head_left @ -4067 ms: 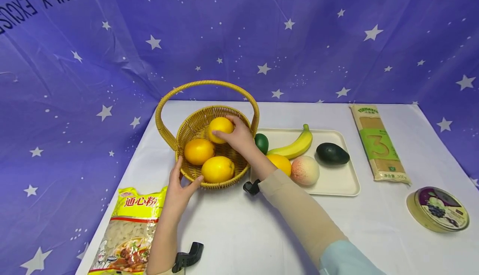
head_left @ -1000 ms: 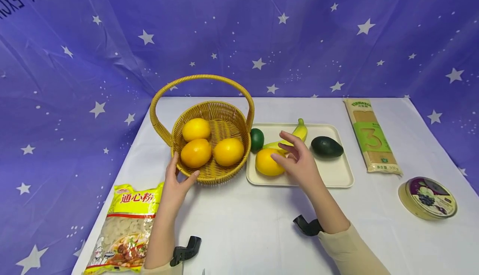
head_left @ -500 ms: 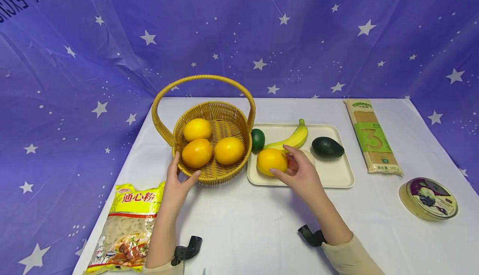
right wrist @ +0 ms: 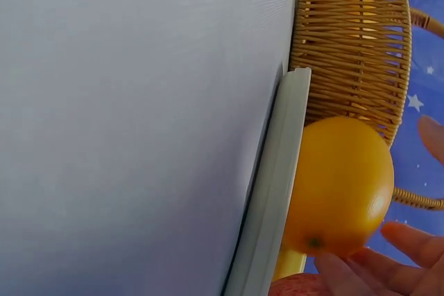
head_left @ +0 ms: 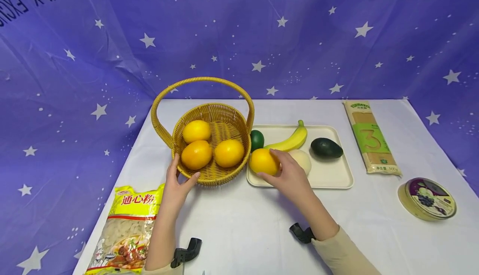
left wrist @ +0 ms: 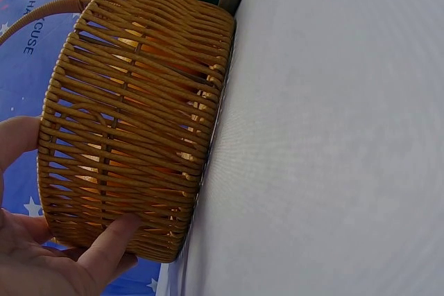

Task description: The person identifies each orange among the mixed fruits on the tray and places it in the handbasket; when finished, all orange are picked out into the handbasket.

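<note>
My left hand (head_left: 179, 188) holds the wicker basket (head_left: 215, 178) near its front left, thumb and fingers spread at the rim. In the left wrist view the thumb (left wrist: 111, 244) presses on the woven outer wall. Three round yellow-orange fruits (head_left: 196, 154) lie in the basket. An orange (head_left: 264, 161) sits at the front left of the cream tray (head_left: 329, 179). My right hand (head_left: 292, 177) is around the orange's right side. In the right wrist view its fingers (right wrist: 347, 272) touch the orange from below, while the thumb (right wrist: 431, 136) stands apart from it.
On the tray also lie a banana (head_left: 292, 140), a peach (head_left: 302, 160) partly hidden by my hand, a dark avocado (head_left: 326, 148) and a green fruit (head_left: 256, 140). A macaroni bag (head_left: 127, 225), a noodle pack (head_left: 371, 138) and a round tub (head_left: 426, 198) stand around.
My right hand put a yellow fruit into the basket, left it and came to the orange on the tray. The orange has shifted slightly left. My left hand stays at the basket.
</note>
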Demonstrator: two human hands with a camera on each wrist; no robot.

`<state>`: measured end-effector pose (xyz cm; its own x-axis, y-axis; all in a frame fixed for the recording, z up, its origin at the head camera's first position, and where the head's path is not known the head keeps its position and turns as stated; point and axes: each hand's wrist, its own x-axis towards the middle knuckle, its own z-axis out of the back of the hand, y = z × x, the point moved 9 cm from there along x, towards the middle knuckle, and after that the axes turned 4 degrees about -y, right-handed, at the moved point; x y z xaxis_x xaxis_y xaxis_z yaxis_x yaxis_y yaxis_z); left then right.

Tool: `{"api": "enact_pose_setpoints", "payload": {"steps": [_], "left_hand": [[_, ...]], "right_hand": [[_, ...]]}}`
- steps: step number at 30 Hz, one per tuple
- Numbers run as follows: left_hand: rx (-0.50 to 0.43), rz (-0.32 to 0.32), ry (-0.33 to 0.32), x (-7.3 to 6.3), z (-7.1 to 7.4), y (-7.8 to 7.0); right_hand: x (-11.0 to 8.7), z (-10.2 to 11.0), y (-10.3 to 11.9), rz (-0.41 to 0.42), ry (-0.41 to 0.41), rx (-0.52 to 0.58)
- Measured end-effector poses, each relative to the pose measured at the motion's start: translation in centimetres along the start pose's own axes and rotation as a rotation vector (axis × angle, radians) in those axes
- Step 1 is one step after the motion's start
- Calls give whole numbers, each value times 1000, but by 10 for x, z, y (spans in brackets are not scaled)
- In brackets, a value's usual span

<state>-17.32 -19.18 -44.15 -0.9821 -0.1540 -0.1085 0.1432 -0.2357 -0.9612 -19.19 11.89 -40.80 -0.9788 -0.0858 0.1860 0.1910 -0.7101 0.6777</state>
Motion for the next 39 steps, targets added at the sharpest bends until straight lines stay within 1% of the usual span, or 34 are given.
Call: {"api": "enact_pose_setpoints", "payload": {"steps": [4,14,23,32,39], "left_hand": [[5,-2,0,0,0,0],[3,9,4,1,0,3],[3,0,-2,0,0,3],[-5,-9,-5,0,0,1],[9,-2,-7,1,0,2]], "right_hand": [[3,-5,2,-6,25,-10],[19,-18,7,37,57,-94],[24,-21,10,41,57,-189],[26,-14,10,26,49,-180],[23,10,22,-6,19,-162]]}}
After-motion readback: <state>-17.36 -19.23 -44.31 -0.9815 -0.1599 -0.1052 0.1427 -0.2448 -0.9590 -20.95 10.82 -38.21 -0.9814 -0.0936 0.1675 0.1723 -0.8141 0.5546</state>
